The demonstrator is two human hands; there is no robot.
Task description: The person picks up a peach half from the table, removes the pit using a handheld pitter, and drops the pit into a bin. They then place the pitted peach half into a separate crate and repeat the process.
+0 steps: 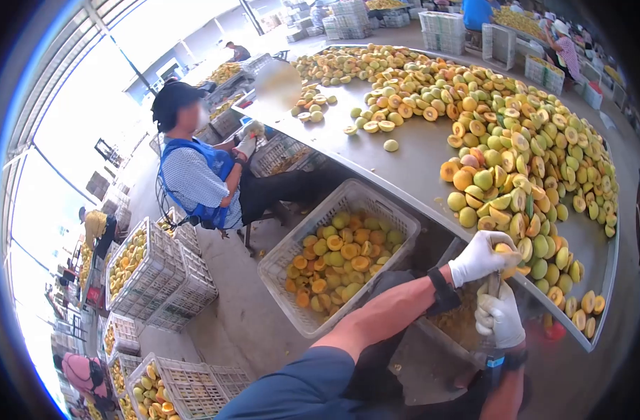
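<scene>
My left hand (pixel 482 259), in a white glove, is closed on a yellow peach half (pixel 503 249) by the near edge of the metal table. Just below it, my right hand (pixel 500 318), also gloved, is wrapped round a narrow metal pitting tool (pixel 494 282). The tool points up and meets the fruit; its tip is hidden by the fruit and fingers. Many halved peaches (pixel 505 143) are heaped on the metal table (pixel 411 154) in front of me, cut faces showing on some.
A white crate of peach halves (pixel 404 224) stands left of my arm. Under my hands is a bin (pixel 449 329) with scraps. A seated co-worker (pixel 197 164) in a blue vest works at the table's left side. Stacked crates of fruit (pixel 155 269) stand on the floor further left.
</scene>
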